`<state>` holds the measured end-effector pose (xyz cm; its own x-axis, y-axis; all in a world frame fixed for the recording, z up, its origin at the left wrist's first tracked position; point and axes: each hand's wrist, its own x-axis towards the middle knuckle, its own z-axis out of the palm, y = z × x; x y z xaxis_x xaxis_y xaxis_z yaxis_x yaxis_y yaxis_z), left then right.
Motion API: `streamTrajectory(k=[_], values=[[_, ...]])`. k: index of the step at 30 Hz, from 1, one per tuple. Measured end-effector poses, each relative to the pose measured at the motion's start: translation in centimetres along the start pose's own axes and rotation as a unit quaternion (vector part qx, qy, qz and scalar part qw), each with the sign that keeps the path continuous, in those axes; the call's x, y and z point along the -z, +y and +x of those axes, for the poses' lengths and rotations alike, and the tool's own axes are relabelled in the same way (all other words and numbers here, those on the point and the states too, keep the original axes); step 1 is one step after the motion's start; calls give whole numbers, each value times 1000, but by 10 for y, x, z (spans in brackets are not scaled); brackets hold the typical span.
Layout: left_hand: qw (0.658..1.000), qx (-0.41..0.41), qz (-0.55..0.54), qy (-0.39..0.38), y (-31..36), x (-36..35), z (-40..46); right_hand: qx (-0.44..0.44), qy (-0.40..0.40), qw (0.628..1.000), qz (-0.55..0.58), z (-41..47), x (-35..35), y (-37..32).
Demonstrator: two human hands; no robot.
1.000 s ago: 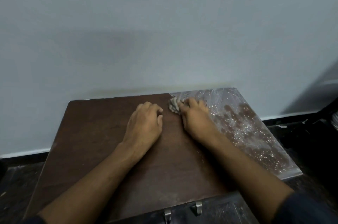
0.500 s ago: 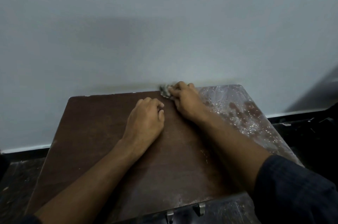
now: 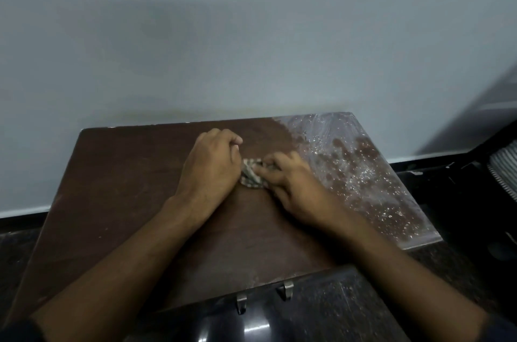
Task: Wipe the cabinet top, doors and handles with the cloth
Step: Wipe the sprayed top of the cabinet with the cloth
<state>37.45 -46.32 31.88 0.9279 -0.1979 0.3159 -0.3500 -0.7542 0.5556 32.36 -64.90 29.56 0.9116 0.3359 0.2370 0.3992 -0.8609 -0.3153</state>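
The cabinet top (image 3: 120,190) is a dark brown board standing against a pale wall. Its right part (image 3: 363,174) is whitish with dust and glinting specks. A small crumpled grey cloth (image 3: 250,175) lies near the middle of the top. My right hand (image 3: 296,188) grips the cloth and presses it onto the wood. My left hand (image 3: 209,165) rests on the top just left of the cloth, fingers curled under, holding nothing. Two metal handles (image 3: 242,303) (image 3: 285,290) stick out below the front edge. The doors are hidden from this angle.
The wall (image 3: 251,34) rises right behind the cabinet. Dark floor (image 3: 349,311) lies in front, with something glossy and dark (image 3: 246,327) below the handles. A dark object with a striped part (image 3: 503,174) stands at the far right.
My right hand pulled the cloth back from the rear edge by the wall toward the middle of the top. The left hand stayed in place. More of the rear strip now looks dark.
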Motion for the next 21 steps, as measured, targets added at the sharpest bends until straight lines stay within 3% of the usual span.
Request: streamTrajectory(k=[4, 10, 14, 17, 21], values=[[1000, -15, 3, -17, 12, -4, -15, 10, -20, 999, 23, -53, 7, -7], [999, 4, 35, -4, 21, 1, -37, -81, 43, 996, -10, 0, -5, 7], [997, 37, 56, 34, 21, 6, -43, -18, 25, 999, 16, -45, -2, -22], [998, 28, 51, 17, 24, 3, -50, 32, -20, 998, 58, -102, 7, -42], [999, 7, 42, -7, 29, -5, -57, -12, 9, 999, 45, -98, 14, -18]])
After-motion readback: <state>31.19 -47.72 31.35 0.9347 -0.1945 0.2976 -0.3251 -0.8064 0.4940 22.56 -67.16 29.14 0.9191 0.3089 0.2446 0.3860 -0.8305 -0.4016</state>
